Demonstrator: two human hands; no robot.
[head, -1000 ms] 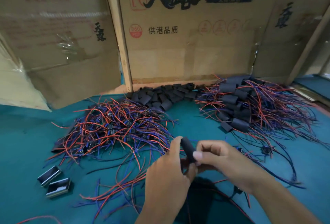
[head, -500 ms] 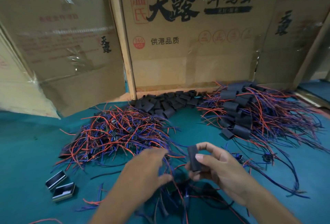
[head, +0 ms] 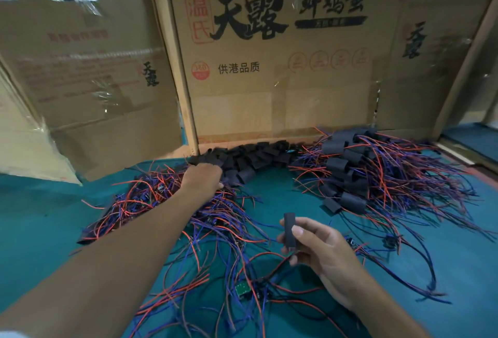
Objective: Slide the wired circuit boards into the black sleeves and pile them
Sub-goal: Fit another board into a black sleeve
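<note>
My right hand (head: 320, 246) pinches a black sleeve (head: 290, 230) upright between thumb and fingers, near the middle of the green table. My left hand (head: 202, 177) is stretched far forward, its fingers curled down at the near edge of the heap of empty black sleeves (head: 250, 158); what they hold is hidden. A tangle of red and blue wired boards (head: 161, 203) lies under my left forearm. A bare green circuit board (head: 242, 289) with wires lies close to me. Sleeved boards are piled at the right (head: 358, 173).
Cardboard boxes (head: 269, 68) stand as a wall along the table's far edge, with a wooden post (head: 180, 81) between them. Loose wires trail across the green cloth (head: 40, 216) near me and to the right.
My left hand left the sleeve and reached forward from beside my right hand to the heap of empty sleeves. My right hand kept the sleeve and stayed near the middle.
</note>
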